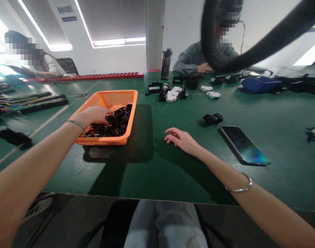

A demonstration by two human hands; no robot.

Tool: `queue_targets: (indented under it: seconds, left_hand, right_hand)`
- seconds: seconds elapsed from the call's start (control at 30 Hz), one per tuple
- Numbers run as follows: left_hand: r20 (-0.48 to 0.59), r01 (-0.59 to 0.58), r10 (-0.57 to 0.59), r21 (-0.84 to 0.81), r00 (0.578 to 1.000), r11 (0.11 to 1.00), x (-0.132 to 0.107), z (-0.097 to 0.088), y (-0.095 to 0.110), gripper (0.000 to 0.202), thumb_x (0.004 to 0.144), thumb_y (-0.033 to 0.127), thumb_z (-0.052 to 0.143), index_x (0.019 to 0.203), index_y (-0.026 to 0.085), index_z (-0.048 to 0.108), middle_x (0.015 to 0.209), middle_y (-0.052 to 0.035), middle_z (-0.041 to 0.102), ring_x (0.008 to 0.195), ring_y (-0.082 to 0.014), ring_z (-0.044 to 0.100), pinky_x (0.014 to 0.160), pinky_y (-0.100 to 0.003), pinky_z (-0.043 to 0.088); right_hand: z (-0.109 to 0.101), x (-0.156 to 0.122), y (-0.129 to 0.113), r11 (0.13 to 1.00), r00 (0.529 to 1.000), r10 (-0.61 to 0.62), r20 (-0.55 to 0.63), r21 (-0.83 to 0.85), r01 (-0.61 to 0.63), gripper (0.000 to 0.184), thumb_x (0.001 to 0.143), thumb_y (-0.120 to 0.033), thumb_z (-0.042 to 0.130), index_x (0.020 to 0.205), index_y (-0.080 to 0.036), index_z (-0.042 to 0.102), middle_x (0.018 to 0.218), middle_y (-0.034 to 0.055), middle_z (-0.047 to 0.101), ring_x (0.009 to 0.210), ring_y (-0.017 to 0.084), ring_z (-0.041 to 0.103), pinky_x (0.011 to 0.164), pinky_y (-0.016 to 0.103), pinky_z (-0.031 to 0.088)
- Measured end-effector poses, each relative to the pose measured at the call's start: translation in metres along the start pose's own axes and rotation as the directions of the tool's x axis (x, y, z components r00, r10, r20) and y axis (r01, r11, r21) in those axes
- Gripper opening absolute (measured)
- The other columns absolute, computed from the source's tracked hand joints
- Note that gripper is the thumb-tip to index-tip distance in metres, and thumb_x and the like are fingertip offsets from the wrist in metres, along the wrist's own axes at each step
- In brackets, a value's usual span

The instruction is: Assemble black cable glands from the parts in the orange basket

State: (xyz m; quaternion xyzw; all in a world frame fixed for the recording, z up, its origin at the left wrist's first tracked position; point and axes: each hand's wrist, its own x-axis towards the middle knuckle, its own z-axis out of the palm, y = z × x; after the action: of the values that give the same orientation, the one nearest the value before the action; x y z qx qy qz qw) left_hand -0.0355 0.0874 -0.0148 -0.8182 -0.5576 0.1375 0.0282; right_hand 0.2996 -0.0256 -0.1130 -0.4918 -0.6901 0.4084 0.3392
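Note:
My left hand (pixel 96 115) reaches over the left wall of an orange plastic basket (pixel 103 140). Its fingers stretch toward the black ring-shaped plastic parts (pixel 118 120) heaped inside, and the fingertips touch or nearly touch one; the lower fingers are partly hidden. My right hand (pixel 181 139) is low over the green table, right of the basket, with loosely bent fingers apart and nothing in them. Beyond it, to the right, lies a black round part (pixel 213 119), similar to those in the basket.
A smartphone (pixel 243 144) lies right of my right hand. Farther back are white and black connector pieces (pixel 174 93), a bottle (pixel 166 64) and a blue bin (pixel 260 84). Wire bundles (pixel 43 101) lie left. Two people sit across the table. A dark, blurred curved strap (pixel 250 55) hangs close, upper right.

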Motion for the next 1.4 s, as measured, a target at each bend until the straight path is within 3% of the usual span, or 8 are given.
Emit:
queue_targets:
  seconds: [0.2, 0.4, 0.6, 0.73, 0.87, 1.03, 1.17, 1.4]
  left_hand:
    - [0.037, 0.121, -0.125, 0.087, 0.992, 0.989, 0.003, 0.005, 0.012, 0.036, 0.072, 0.038, 0.054, 0.097, 0.017, 0.071, 0.1, -0.0153, 0.07, 0.091, -0.0318, 0.064, 0.073, -0.033, 0.045]
    - [-0.366, 0.201, -0.22, -0.09, 0.904, 0.975, -0.016, -0.021, 0.024, 0.042, 0.08, 0.049, 0.048, 0.097, 0.018, 0.069, 0.084, -0.012, 0.07, 0.083, -0.0279, 0.063, 0.071, -0.033, 0.045]
    - [-0.415, -0.242, 0.177, -0.109, 0.893, 0.964, -0.055, -0.042, 0.119, 0.038, 0.076, 0.051, 0.057, 0.09, 0.018, 0.069, 0.082, -0.006, 0.069, 0.079, -0.0215, 0.063, 0.07, -0.028, 0.044]
    - [-0.358, -0.383, 0.31, -0.153, 0.881, 0.911, -0.059, -0.023, 0.171, 0.031, 0.079, 0.046, 0.058, 0.084, 0.016, 0.066, 0.08, -0.0062, 0.067, 0.077, -0.0209, 0.063, 0.064, -0.027, 0.044]
    - [-0.385, -0.399, 0.27, -0.311, 0.883, 0.862, -0.04, 0.005, 0.187, 0.026, 0.078, 0.041, 0.061, 0.084, 0.015, 0.062, 0.079, -0.0054, 0.064, 0.075, -0.02, 0.061, 0.065, -0.028, 0.044]
    - [-0.468, -0.447, 0.124, -0.681, 0.875, 0.58, -0.019, 0.036, 0.19, 0.038, 0.061, 0.032, 0.076, 0.089, 0.018, 0.055, 0.09, -0.0035, 0.057, 0.083, -0.0189, 0.056, 0.075, -0.031, 0.045]
    - [-0.366, -0.363, 0.039, -0.896, 0.93, 0.256, -0.014, 0.051, 0.19, 0.051, 0.052, 0.022, 0.076, 0.095, 0.02, 0.047, 0.1, -0.0019, 0.047, 0.083, -0.0148, 0.051, 0.078, -0.031, 0.044]
    - [-0.237, -0.232, 0.051, -0.969, 0.97, -0.09, -0.017, 0.059, 0.193, 0.048, 0.053, 0.021, 0.072, 0.087, 0.022, 0.038, 0.082, 0.0051, 0.042, 0.073, -0.0096, 0.046, 0.068, -0.022, 0.039]
  right_hand:
    - [-0.001, -0.001, -0.002, 1.0, 1.0, -0.011, 0.008, -0.029, 0.012, 0.019, 0.081, -0.026, 0.048, 0.098, -0.019, 0.054, 0.086, 0.0047, 0.068, 0.075, 0.014, 0.064, 0.058, 0.026, 0.046]
    - [0.001, -0.002, -0.006, 1.0, 1.0, 0.006, 0.001, -0.024, -0.006, 0.02, 0.08, -0.028, 0.05, 0.097, -0.019, 0.054, 0.084, 0.0048, 0.067, 0.074, 0.014, 0.063, 0.055, 0.024, 0.044]
    - [0.001, -0.003, -0.009, 0.965, 0.998, 0.003, 0.069, 0.262, -0.021, 0.027, 0.078, -0.038, 0.055, 0.097, -0.019, 0.055, 0.086, 0.0057, 0.068, 0.072, 0.014, 0.063, 0.049, 0.021, 0.042]
    - [0.0, -0.004, -0.014, 0.877, 0.988, -0.047, 0.144, 0.48, -0.029, 0.045, 0.071, -0.052, 0.062, 0.1, -0.018, 0.054, 0.081, 0.0049, 0.068, 0.069, 0.014, 0.064, 0.047, 0.021, 0.042]
    - [0.002, -0.002, -0.013, 0.877, 0.997, 0.018, 0.069, 0.479, -0.049, 0.046, 0.064, -0.047, 0.071, 0.096, -0.017, 0.057, 0.074, 0.003, 0.066, 0.064, 0.013, 0.061, 0.046, 0.021, 0.043]
    - [0.002, 0.001, -0.01, 0.901, 0.993, 0.11, -0.052, 0.427, -0.078, 0.034, 0.065, -0.035, 0.069, 0.094, -0.019, 0.06, 0.081, 0.0026, 0.066, 0.068, 0.013, 0.061, 0.049, 0.021, 0.048]
    - [-0.002, 0.001, -0.01, 0.925, 0.987, 0.117, -0.108, 0.375, -0.068, 0.036, 0.066, -0.027, 0.062, 0.102, -0.023, 0.062, 0.081, 0.0005, 0.061, 0.072, 0.013, 0.06, 0.051, 0.021, 0.051]
    - [0.0, 0.004, -0.006, 0.938, 0.989, 0.134, -0.06, 0.329, -0.107, 0.044, 0.067, -0.024, 0.05, 0.11, -0.023, 0.054, 0.072, -0.0028, 0.052, 0.059, 0.01, 0.053, 0.048, 0.023, 0.05]
